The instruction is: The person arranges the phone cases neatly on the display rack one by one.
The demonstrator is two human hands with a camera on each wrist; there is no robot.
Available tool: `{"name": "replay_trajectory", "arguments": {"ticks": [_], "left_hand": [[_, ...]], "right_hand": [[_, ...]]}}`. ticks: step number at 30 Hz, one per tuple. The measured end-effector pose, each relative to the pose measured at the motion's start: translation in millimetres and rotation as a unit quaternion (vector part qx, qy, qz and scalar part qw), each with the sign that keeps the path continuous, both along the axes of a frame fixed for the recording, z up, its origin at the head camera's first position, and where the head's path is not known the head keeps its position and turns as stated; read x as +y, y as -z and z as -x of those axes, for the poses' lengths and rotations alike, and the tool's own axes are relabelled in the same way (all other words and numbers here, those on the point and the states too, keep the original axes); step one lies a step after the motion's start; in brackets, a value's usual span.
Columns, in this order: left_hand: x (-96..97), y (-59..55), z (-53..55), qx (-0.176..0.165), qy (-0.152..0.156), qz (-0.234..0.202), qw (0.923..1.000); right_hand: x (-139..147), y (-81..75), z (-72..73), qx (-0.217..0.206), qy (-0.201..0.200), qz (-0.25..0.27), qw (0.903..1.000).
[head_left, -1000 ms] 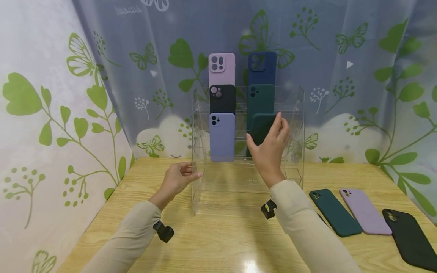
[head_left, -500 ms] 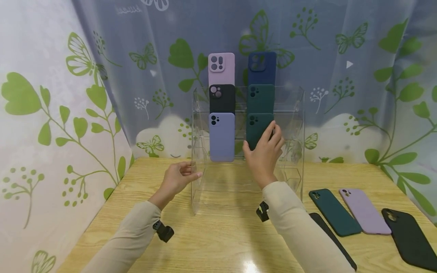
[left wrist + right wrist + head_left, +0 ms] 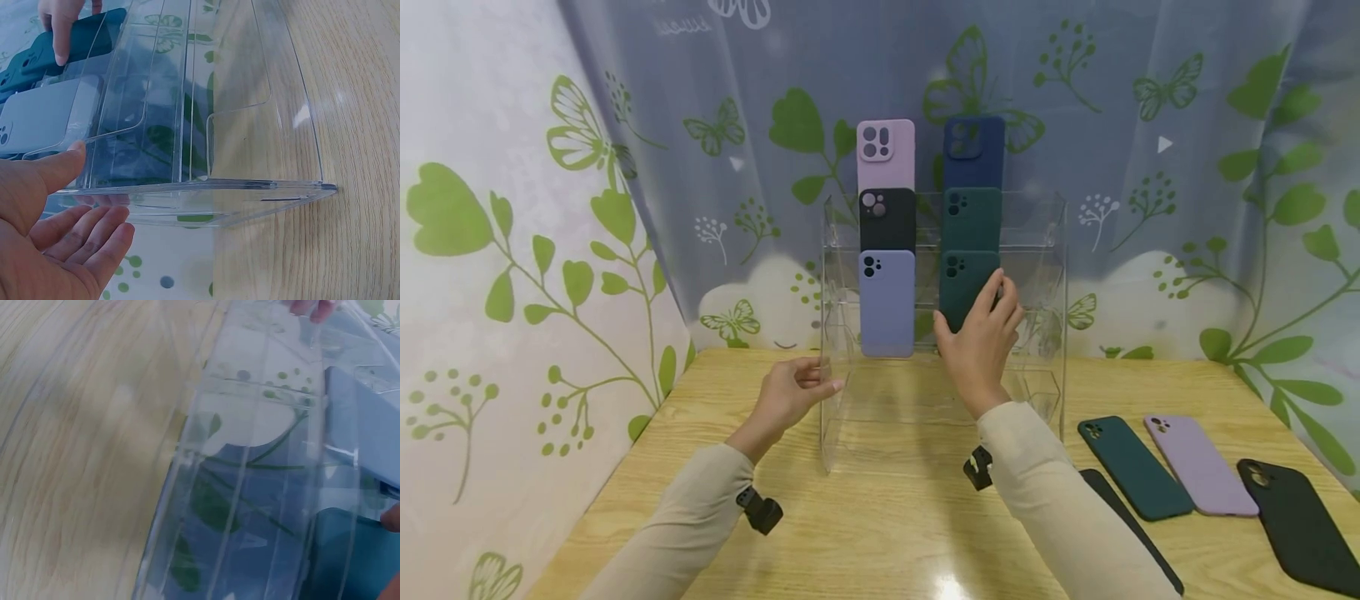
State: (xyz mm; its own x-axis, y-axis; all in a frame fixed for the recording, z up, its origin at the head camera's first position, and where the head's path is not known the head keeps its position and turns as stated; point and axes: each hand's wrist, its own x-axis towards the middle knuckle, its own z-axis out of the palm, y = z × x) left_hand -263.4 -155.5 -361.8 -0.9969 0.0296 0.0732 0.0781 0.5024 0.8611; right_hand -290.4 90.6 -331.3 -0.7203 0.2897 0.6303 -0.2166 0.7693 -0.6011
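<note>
A clear acrylic display rack (image 3: 269,185) stands on the table, holding phone cases in two columns. My right hand (image 3: 981,350) grips a dark green phone case (image 3: 961,292) by its side edges, in the front tier of the right column. Its lower part is hidden behind my fingers. My left hand (image 3: 790,393) pinches the rack's left side panel, thumb on the inner face and fingers outside, as the left wrist view shows. Beside the green case stands a periwinkle phone case (image 3: 887,304). Behind it are a black case (image 3: 887,221) and a pink case (image 3: 886,150).
Another green case (image 3: 972,217) and a navy case (image 3: 973,154) fill the right column's back tiers. Flat on the table at right lie a green case (image 3: 1135,467), a lilac case (image 3: 1202,467), a black case (image 3: 1303,525) and a dark case (image 3: 1135,529) partly under my sleeve.
The green case in my right hand has gone from tilted to lined up with its column, its camera cutout now visible. My right hand has lowered slightly; my left hand has not moved.
</note>
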Motion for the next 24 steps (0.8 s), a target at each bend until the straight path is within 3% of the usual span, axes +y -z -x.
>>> {"name": "replay_trajectory", "arguments": {"ticks": [12, 18, 24], "left_hand": [[0.4, 0.2, -0.8, 0.004, 0.005, 0.001, 1.0], [-0.1, 0.2, -2.0, 0.004, 0.005, 0.003, 1.0], [-0.1, 0.1, -1.7, 0.003, 0.007, 0.004, 1.0]], "right_hand": [[11.0, -17.5, -23.1, -0.063, -0.081, 0.054, 0.9933], [21.1, -22.4, -42.0, -0.078, -0.129, 0.042, 0.9878], [32.4, -25.0, -60.4, -0.096, -0.148, 0.023, 0.9841]]}}
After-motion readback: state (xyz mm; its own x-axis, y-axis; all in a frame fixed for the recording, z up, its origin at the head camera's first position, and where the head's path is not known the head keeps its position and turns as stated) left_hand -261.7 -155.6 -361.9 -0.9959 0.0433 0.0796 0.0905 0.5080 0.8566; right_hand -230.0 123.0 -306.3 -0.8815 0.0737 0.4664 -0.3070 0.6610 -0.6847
